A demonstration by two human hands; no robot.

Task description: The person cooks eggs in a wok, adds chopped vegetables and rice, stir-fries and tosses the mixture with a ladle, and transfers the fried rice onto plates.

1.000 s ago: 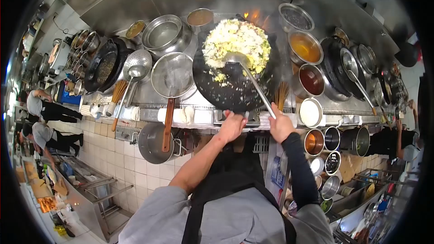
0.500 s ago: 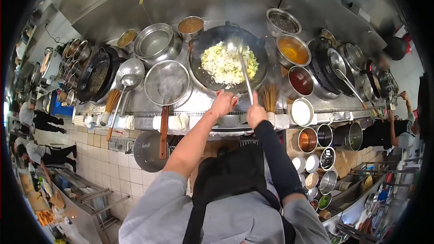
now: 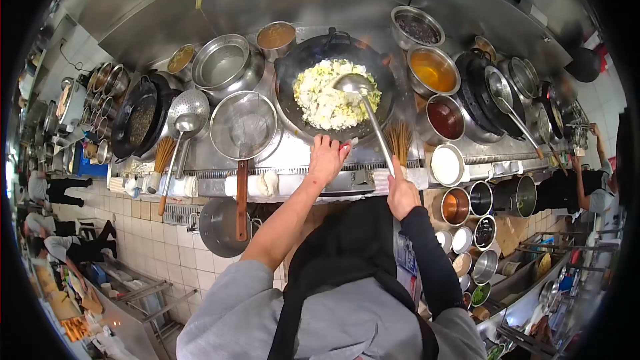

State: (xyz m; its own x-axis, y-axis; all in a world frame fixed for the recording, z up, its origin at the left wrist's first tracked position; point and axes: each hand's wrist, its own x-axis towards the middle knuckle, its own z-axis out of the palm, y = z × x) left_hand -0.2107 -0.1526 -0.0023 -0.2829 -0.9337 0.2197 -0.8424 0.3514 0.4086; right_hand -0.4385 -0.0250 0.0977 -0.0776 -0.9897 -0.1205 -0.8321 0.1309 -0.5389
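Black wok (image 3: 287,87) sits in the middle of your station, mouth up, with a loose heap of white and yellow-green bits (image 3: 330,103) (looks like rice and egg to me) covering most of its floor. Your right grip (image 3: 403,193) is wrapped round the end of the ladle (image 3: 369,111), and the ladle's bowl rests in the upper right part of the heap. Your left grip (image 3: 325,160) looks closed over the wok's near edge, with something red (image 3: 345,150) by the thumb, though I can't tell what exactly your fingers have hold of under there.

So I'd say you're mid-stir, working the heap over rather than dishing it up. Imo the next move calls for a firm left hold so the wok doesn't skate, then a pull or push of the ladle that breaks clumps without shoving food over the rim.

One heads up: the bamboo brush (image 3: 399,139) on the counter (image 3: 290,151) is right by your ladle handle, and I can't tell from this angle whether they touch. A wide swing right might clip it. On the other side, the mesh strainer (image 3: 243,123) is well clear of your ladle.
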